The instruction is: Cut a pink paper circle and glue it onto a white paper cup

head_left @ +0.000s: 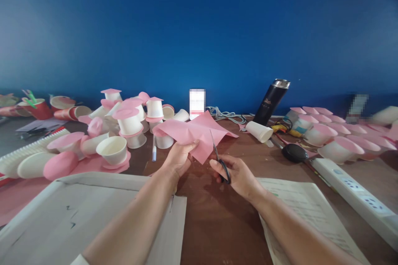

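A pink sheet of paper [203,132] with pointed corners is held up over the brown table. My left hand [180,157] pinches its near edge, thumb on top. In my right hand [236,174] is a pair of black-handled scissors [223,169], fingers through the loops. The scissors' blades point up and away, against the right part of the sheet; whether they are cutting into it I cannot tell. Just left of the sheet stand white paper cups [129,125] with pink paper on them. A white paper cup [259,131] lies on its side to the right.
A dark flask [271,101] leans at the blue wall beside a lit phone [197,101]. A power strip [357,194] and several pink-topped cups [340,147] are at right. White sheets [108,215] lie front left, a written page [298,207] front right.
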Motion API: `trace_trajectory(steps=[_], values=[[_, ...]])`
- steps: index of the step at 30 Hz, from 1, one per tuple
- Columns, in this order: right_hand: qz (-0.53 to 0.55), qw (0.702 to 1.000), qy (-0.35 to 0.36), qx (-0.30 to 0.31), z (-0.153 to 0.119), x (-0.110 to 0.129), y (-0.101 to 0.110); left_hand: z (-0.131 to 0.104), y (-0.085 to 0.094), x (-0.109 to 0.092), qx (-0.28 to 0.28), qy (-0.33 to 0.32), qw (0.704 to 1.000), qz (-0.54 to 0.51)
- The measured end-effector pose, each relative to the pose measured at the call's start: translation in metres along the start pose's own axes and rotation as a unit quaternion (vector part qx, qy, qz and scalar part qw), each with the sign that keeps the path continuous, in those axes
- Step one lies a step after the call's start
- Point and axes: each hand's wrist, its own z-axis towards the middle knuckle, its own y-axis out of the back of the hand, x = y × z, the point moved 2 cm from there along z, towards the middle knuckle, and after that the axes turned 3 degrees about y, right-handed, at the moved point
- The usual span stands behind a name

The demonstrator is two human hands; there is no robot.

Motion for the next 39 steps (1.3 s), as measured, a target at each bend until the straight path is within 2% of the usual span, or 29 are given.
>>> trace_trajectory(steps=[25, 39], values=[[-0.042, 0.999, 0.020, -0.006, -0.0033, 0.0096, 0.0003, 0.0045, 0.0080, 0.0024, 0.007, 0.010, 1.000, -0.015], [-0.016, 1.000, 0.001, -0.012, -0.0027, 0.0057, -0.0001, 0.0051, 0.0083, 0.0015, 0.011, 0.016, 1.000, -0.006]])
